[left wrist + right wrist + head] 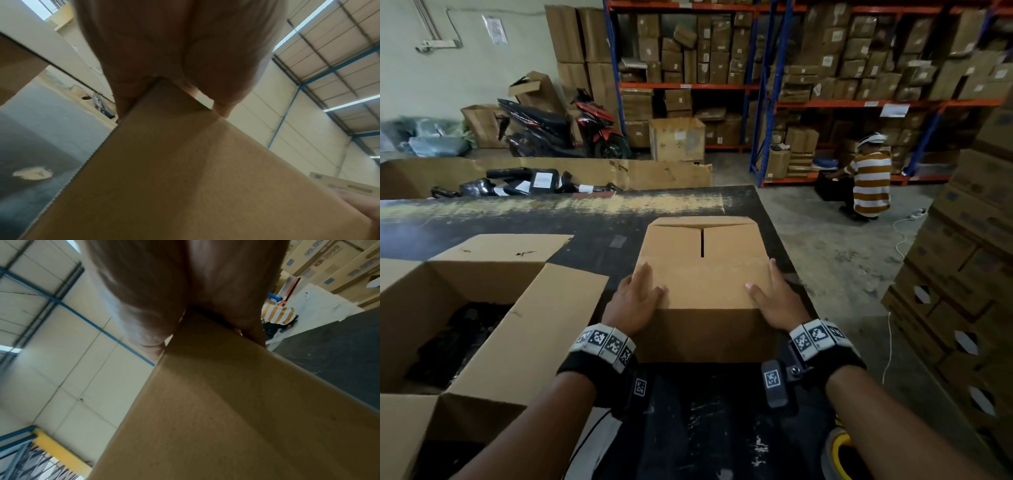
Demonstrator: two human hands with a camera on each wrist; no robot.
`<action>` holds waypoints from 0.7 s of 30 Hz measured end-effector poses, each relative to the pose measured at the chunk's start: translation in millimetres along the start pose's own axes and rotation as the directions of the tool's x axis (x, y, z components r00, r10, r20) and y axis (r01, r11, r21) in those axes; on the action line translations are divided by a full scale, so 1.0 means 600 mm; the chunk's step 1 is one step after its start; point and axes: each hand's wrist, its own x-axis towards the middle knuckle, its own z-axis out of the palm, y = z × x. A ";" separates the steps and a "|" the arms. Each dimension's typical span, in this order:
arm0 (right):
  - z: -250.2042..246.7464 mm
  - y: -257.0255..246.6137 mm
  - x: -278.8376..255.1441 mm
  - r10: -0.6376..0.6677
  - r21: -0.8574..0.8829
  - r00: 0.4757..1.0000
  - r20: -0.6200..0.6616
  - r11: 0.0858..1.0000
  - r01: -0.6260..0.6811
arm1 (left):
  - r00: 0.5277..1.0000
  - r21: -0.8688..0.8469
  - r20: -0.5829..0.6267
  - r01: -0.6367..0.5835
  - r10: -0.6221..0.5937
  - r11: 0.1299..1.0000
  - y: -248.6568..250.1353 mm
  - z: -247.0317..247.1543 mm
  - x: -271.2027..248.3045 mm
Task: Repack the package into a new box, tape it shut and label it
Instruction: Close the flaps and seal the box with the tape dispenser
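Note:
A small brown cardboard box (705,329) stands on the black table (592,240) in front of me. Its near top flap (705,284) is folded down over two side flaps, which meet at a dark slit; the far flap (702,221) stands partly raised. My left hand (635,298) straddles the near left top corner, thumb on the flap and fingers along the side. My right hand (774,298) mirrors it at the near right corner. The fingers look straight. Each wrist view shows the box (195,178) (236,402) below a palm (174,56) (185,280).
A large open carton (493,308) with black wrapped items (458,342) inside stands at my left. Black labelled parcels (530,181) lie beyond the table's far edge. A person (869,185) crouches by the shelving. Stacked cartons (962,274) line the right side.

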 end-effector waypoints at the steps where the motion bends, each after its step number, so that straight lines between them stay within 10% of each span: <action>1: 0.000 0.003 -0.014 0.003 -0.009 1.000 0.009 1.000 -0.003 | 1.000 0.008 -0.007 0.000 0.000 1.000 0.001 0.000 -0.020; 12: -0.016 0.015 -0.192 -0.046 0.029 0.997 0.066 0.999 0.044 | 0.998 0.071 -0.039 -0.051 0.054 0.996 -0.029 0.000 -0.181; 21: -0.127 -0.082 0.001 0.087 0.035 0.996 0.017 0.996 -0.087 | 0.990 0.272 -0.052 -0.116 0.135 0.955 -0.046 0.014 -0.169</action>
